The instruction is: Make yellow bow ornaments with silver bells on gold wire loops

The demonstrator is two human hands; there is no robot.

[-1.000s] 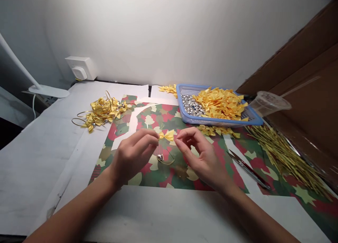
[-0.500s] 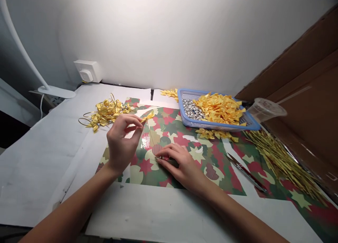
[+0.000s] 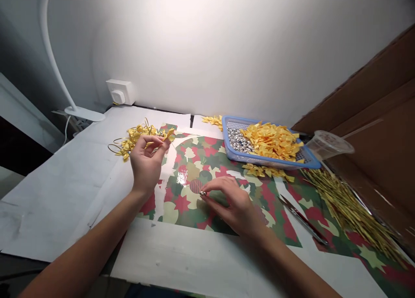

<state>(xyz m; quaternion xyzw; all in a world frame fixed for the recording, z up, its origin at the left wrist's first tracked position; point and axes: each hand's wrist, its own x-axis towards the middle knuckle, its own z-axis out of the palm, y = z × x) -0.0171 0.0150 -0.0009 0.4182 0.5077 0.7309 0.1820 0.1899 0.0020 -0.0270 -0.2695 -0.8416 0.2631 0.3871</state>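
Note:
My left hand (image 3: pixel 146 166) is raised over the left side of the patterned sheet, its thumb and fingers pinched on a yellow ribbon flower (image 3: pixel 169 136). A thin stem or wire seems to trail from the flower; its far end is hard to see. Lower and to the right, my right hand (image 3: pixel 234 205) rests just above the sheet (image 3: pixel 178 203). A small silver bell (image 3: pixel 202 193) shows between its thumb and fingertip; whether there is more than one I cannot tell. Behind my left hand lies a pile of yellow ribbon flowers with looped gold wires (image 3: pixel 134 136).
A blue basket (image 3: pixel 272 162) with silver bells (image 3: pixel 238 140) and yellow ribbon pieces (image 3: pixel 272 140) stands at the back right. Near it are a clear plastic cup (image 3: pixel 330 144), a bundle of thin stems (image 3: pixel 350 207) and scissors (image 3: pixel 303 220). A white lamp (image 3: pixel 84 113) stands back left.
My left hand has drawn the yellow flower left, toward the pile and away from my right hand. My right hand still pinches the silver bell. The whole view has shifted slightly.

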